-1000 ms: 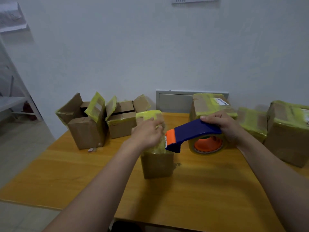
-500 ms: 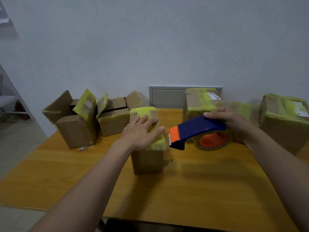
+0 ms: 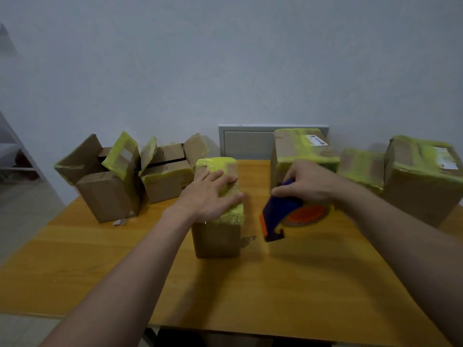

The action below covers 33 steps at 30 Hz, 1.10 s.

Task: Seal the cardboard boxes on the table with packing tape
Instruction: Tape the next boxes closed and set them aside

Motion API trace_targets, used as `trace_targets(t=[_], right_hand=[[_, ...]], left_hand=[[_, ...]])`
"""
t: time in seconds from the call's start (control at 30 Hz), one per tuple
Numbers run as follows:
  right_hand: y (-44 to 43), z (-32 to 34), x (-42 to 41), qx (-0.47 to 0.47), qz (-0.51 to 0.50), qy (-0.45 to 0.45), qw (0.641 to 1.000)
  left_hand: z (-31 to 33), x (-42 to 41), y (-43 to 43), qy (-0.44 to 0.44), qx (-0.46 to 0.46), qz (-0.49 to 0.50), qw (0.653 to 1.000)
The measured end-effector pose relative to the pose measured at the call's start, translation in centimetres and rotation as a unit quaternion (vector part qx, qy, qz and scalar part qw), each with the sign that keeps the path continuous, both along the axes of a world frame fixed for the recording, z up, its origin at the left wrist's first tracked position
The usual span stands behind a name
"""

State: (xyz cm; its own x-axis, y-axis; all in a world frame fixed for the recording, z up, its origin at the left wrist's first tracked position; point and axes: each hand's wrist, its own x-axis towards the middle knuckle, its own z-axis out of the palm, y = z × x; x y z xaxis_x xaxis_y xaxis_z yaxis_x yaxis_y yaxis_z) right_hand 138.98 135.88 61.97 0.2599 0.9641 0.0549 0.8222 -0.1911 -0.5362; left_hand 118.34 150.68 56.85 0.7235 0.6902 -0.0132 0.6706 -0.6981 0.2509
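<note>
1. Taking the narrow taped box [image 3: 216,236] as the dial's centre, an open cardboard box [image 3: 105,191] stands at 10 o'clock near the table's left edge, flaps up. A small scrap [image 3: 119,222] lies at its foot.
2. Just beside that one, at 11 o'clock, is a second open box [image 3: 166,184].
3. The left hand [image 3: 209,194] lies flat on the narrow box's yellow-taped top, fingers straight and spread.
4. At 12 o'clock, a grey wall panel [image 3: 246,142] sits behind the table's far edge.
5. At 3 o'clock, the right hand [image 3: 310,186] has its fingers curled round the blue tape dispenser [image 3: 278,214], tilted nose-down and blurred. Whether it touches the wood cannot be told.
6. A sealed labelled box [image 3: 300,149] stands close behind that hand at 1 o'clock.
7. At 2 o'clock stand a low taped box [image 3: 360,169] and a large taped box [image 3: 423,189].
8. From 4 to 8 o'clock, a broad stretch of the wooden table [image 3: 250,284] shows, out to its near edge, crossed only by the forearms.
</note>
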Motion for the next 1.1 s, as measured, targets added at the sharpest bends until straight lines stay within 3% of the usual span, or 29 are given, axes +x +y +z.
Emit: trace_targets(t=[0.07, 0.2, 0.3, 0.43, 0.67, 1.1], right_hand=[[0.0, -1.5, -0.2, 0.026, -0.013, 0.064, 0.998], [0.3, -1.1, -0.3, 0.075, -0.021, 0.078, 0.994], [0.6, -0.8, 0.0, 0.140, -0.060, 0.095, 0.984], [0.7, -1.3, -0.6, 0.237, -0.115, 0.171, 0.949], [2.6, -0.7, -4.2, 0.365, -0.171, 0.343, 0.848], [9.7, -2.3, -10.0, 0.376, -0.245, 0.359, 0.818]], left_hand=[[0.0, -0.3, 0.4, -0.002, -0.009, -0.013, 1.000], [0.7, -0.8, 0.3, -0.027, 0.000, -0.009, 1.000], [1.0, -1.0, -0.4, -0.017, 0.049, 0.064, 0.997], [1.6, -1.8, -1.1, -0.002, -0.003, 0.122, 0.992], [2.4, -5.5, 1.3, -0.069, -0.090, 0.009, 0.994], [3.7, -6.1, 3.6, 0.005, -0.119, -0.137, 0.983]])
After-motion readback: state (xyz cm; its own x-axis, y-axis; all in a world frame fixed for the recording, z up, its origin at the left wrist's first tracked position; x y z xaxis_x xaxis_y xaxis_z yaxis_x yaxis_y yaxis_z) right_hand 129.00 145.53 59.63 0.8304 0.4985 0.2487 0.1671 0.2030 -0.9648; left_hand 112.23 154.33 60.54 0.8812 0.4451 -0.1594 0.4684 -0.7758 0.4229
